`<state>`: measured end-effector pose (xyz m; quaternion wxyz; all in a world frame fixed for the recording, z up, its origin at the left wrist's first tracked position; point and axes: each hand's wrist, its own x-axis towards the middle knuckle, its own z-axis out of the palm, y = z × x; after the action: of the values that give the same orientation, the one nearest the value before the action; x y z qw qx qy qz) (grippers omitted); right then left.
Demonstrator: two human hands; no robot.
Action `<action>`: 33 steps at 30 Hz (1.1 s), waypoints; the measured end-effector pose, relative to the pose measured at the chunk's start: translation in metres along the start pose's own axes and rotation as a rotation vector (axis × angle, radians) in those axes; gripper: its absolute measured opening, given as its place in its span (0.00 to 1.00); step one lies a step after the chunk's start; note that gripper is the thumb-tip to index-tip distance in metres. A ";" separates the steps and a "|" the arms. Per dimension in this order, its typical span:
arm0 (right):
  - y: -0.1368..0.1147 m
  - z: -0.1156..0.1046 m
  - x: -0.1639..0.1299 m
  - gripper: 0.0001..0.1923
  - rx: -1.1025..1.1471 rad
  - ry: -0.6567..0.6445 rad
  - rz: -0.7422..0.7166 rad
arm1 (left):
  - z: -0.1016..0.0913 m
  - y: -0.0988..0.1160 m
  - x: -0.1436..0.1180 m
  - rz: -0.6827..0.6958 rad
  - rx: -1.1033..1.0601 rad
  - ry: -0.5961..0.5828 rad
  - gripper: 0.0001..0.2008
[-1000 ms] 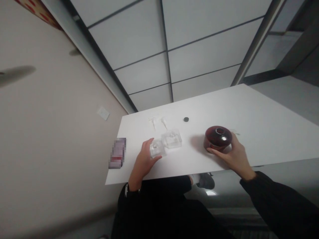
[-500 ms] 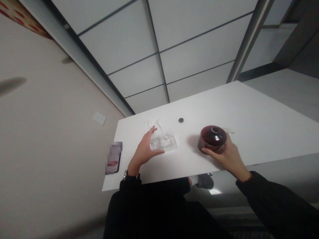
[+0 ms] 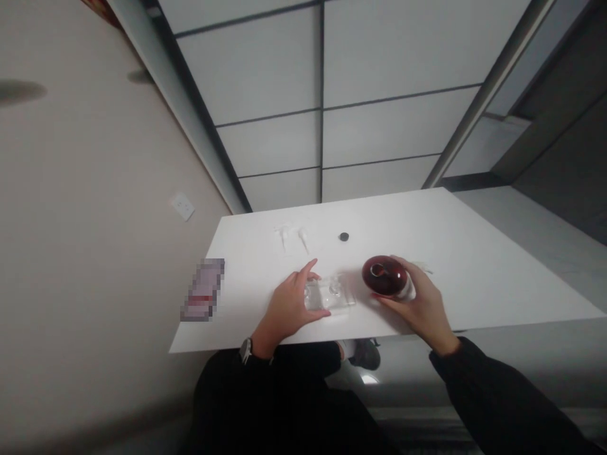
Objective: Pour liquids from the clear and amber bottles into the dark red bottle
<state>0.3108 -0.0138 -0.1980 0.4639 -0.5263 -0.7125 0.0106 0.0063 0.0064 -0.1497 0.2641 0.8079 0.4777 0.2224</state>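
Note:
My left hand [image 3: 291,303] grips a pair of clear square bottles [image 3: 329,294] set side by side on the table, thumb along the near side and fingers at the far side. Their round open necks point up. In my right hand [image 3: 420,300] is a dark red glass bottle [image 3: 386,276], held above the table and tilted left, with its open mouth towards the clear bottles. A gap separates the red bottle from them. Behind my left hand lie two white pump heads [image 3: 303,238] with thin tubes. Farther right is a small black cap [image 3: 344,237].
A blurred-out phone [image 3: 203,291] lies at the left end of the white table [image 3: 474,265]. Past my right hand, a small white item [image 3: 422,267] is partly hidden. A wall with a socket [image 3: 183,206] borders the left; panelled doors [image 3: 370,136] stand behind.
The red bottle has tipped to the left and come closer to the clear bottles. My left hand keeps its hold on them. The camera view has also shifted.

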 end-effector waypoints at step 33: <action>-0.031 -0.029 0.045 0.40 -0.418 -0.241 -0.490 | 0.008 0.002 -0.001 0.050 0.062 0.007 0.50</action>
<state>0.3069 -0.0072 -0.1367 0.2475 -0.4180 -0.8542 -0.1852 0.0123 0.0029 -0.1543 0.2317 0.8264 0.4650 0.2169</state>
